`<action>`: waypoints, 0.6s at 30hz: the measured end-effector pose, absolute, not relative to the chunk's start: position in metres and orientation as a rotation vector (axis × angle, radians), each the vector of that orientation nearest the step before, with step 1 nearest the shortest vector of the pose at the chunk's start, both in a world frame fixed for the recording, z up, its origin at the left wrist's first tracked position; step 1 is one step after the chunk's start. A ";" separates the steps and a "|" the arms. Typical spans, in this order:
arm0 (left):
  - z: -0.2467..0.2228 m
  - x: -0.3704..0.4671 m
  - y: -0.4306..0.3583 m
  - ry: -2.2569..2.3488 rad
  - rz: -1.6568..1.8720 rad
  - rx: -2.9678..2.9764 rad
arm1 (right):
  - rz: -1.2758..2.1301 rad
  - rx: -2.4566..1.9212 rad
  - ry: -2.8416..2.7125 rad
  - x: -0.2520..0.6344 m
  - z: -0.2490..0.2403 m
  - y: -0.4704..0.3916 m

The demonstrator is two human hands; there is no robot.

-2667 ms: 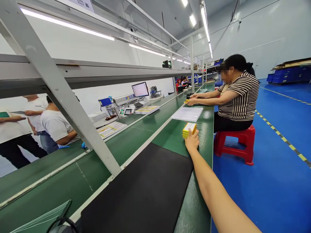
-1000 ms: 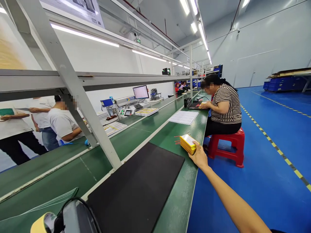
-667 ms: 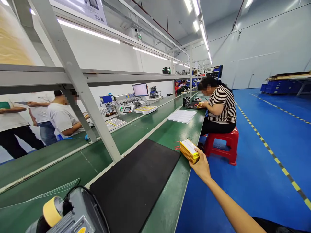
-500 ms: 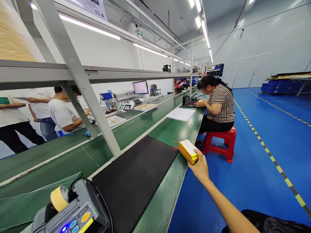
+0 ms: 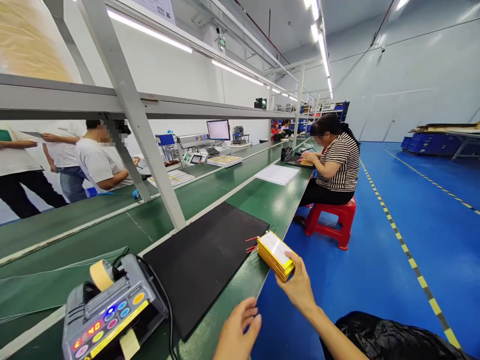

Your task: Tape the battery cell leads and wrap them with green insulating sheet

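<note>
A stack of yellow-edged battery packs (image 5: 275, 254) with white tops is gripped at its near end by my right hand (image 5: 298, 285). Red and dark wire leads stick out from the far end of the stack, over the bench edge and close to the black mat (image 5: 210, 265). My left hand (image 5: 240, 330) is at the bottom, over the bench's front edge, its fingers curved and apart with nothing in them. To its left stands a grey tape dispenser (image 5: 112, 310) with lit digits, a roll of tape on top and a strip of tape protruding at its front.
The green bench (image 5: 258, 200) runs away from me, with a white sheet (image 5: 277, 174) farther along. A person in a striped top sits on a red stool (image 5: 332, 220) by it. A slanted metal post (image 5: 146, 145) rises at left. A black bag (image 5: 397, 340) lies at lower right.
My left hand has come into view from below. My right hand has brought the battery stack nearer and leftward. The view has shifted, showing more of the tape dispenser.
</note>
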State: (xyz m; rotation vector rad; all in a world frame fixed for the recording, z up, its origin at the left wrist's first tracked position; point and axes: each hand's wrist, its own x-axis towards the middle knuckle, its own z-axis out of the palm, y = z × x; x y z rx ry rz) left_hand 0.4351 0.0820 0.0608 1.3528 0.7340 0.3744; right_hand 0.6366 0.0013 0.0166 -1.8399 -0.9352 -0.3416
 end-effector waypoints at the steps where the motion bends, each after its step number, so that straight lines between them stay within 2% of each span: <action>1: 0.062 0.447 0.074 0.752 0.343 1.254 | -0.331 -1.831 -0.959 0.628 0.016 -0.002; 4: 0.066 0.477 0.054 0.803 0.325 1.010 | -0.299 -1.788 -1.034 0.603 0.013 -0.013; 8: 0.076 0.498 0.043 0.827 0.515 0.759 | -0.264 -1.730 -1.111 0.573 0.003 -0.029; 13: 0.082 0.484 0.029 0.859 0.641 0.582 | -0.260 -1.712 -1.127 0.539 -0.001 -0.048; 15: 0.084 0.463 0.024 0.817 0.645 0.540 | -0.113 -1.667 -1.092 0.527 0.004 -0.057; 18: 0.093 0.419 0.023 0.709 0.615 0.496 | 0.386 -1.486 -0.956 0.516 0.019 -0.069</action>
